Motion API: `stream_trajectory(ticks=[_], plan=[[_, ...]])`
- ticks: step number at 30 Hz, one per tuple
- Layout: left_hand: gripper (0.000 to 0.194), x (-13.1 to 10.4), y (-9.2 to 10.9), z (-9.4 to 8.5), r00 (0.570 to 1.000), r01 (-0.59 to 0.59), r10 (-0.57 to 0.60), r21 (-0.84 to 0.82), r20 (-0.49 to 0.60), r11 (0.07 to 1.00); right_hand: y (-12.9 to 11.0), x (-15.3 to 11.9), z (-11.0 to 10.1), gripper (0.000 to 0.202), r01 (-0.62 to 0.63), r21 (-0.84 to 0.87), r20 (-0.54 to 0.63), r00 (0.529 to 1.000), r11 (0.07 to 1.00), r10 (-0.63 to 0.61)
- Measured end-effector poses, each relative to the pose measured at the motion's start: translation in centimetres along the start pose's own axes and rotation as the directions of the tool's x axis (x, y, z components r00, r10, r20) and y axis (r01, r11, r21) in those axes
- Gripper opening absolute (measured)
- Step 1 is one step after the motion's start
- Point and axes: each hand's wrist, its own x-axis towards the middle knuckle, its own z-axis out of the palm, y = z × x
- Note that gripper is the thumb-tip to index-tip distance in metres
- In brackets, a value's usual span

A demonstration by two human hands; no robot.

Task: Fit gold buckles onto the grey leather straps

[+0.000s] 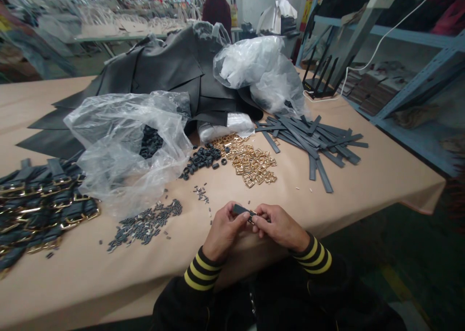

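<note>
A short dark strap (240,209) lies between the two hands, just above the near edge of the table (145,278). The left hand (223,228) pinches its broad end between thumb and curled fingers; the right hand (279,225), likewise nearly closed, grips the other end, where the fingers hide much of it. Just beyond are gold buckles (256,164), with black loops (203,157) to their left and a heap of dark strips (308,137) to their right. Farther left lie small grey pieces (145,224), then buckled straps (47,205).
</note>
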Motion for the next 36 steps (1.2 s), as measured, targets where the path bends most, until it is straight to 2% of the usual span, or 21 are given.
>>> stream_trajectory(ticks=[1, 3, 5, 6, 8, 10, 11, 13, 15, 17, 23, 26, 28, 32, 36], plan=[[0.015, -0.2, -0.1, 0.3, 0.996, -0.065, 0.073, 0.127, -0.057, 0.990, 0.2, 0.1, 0.0, 0.016, -0.008, -0.008, -0.008, 1.000, 1.000, 0.008], [0.008, -0.6, -0.3, 1.0, 0.955, -0.198, 0.264, 0.373, -0.136, 0.906, 0.6, 0.2, 0.1, 0.015, -0.004, -0.051, -0.053, 0.999, 0.999, 0.001], [0.003, -1.1, -0.3, 1.5, 0.905, -0.298, 0.408, 0.504, -0.121, 0.811, 1.0, 0.3, 0.0, 0.016, 0.026, -0.129, -0.121, 0.992, 0.991, -0.042], [0.005, -1.3, -0.2, 1.7, 0.900, -0.318, 0.423, 0.510, -0.102, 0.799, 1.1, 0.3, -0.1, 0.016, 0.040, -0.161, -0.148, 0.987, 0.986, -0.064], [0.006, -1.5, 0.0, 1.5, 0.940, -0.270, 0.330, 0.416, -0.080, 0.868, 1.2, 0.2, -0.3, 0.017, 0.054, -0.156, -0.153, 0.985, 0.986, -0.078], [0.017, -1.5, 0.2, 0.8, 0.988, -0.135, 0.145, 0.160, -0.052, 0.978, 1.1, 0.0, -0.5, 0.019, 0.050, -0.047, -0.096, 0.994, 0.998, -0.054], [0.024, -1.4, 0.3, 0.5, 0.998, -0.058, 0.058, -0.011, -0.013, 0.998, 1.0, 0.0, -0.6, 0.021, 0.044, 0.021, -0.061, 0.997, 0.999, -0.043], [0.036, -1.3, 0.2, -0.1, 0.996, 0.063, -0.039, -0.306, 0.084, 0.950, 0.7, -0.1, -0.7, 0.026, 0.034, 0.119, -0.005, 0.999, 0.992, -0.034], [0.032, -1.3, 0.1, -0.3, 0.986, 0.130, -0.072, -0.427, 0.149, 0.895, 0.5, -0.1, -0.6, 0.030, 0.032, 0.158, 0.031, 0.999, 0.987, -0.037], [0.023, -1.2, -0.1, -0.2, 0.974, 0.185, -0.109, -0.427, 0.198, 0.885, 0.6, 0.0, -0.4, 0.032, 0.030, 0.154, 0.062, 0.997, 0.988, -0.040], [0.028, -0.9, -0.6, -0.4, 0.926, 0.299, -0.190, -0.328, 0.325, 0.896, 1.2, 0.1, -0.5, 0.035, 0.056, -0.088, 0.059, 0.997, 0.995, -0.051], [0.030, -0.8, -0.9, -1.0, 0.884, 0.348, -0.200, -0.310, 0.422, 0.885, 0.8, 0.1, -0.7, 0.036, 0.075, -0.146, 0.099, 0.993, 0.987, -0.061], [0.032, -0.9, -0.9, -1.1, 0.875, 0.352, -0.196, -0.304, 0.443, 0.885, 0.4, 0.1, -1.1, 0.034, 0.071, -0.154, 0.159, 0.986, 0.985, -0.046], [0.030, -1.0, -0.6, -0.9, 0.942, 0.248, -0.158, -0.297, 0.295, 0.922, -0.6, 0.2, -1.8, 0.030, 0.100, -0.204, 0.291, 0.956, 0.974, -0.037], [0.027, -0.7, -0.7, -0.7, 0.994, 0.084, -0.070, -0.180, 0.084, 0.980, -1.3, 0.7, -2.0, 0.035, 0.181, -0.343, 0.278, 0.957, 0.922, -0.084]])
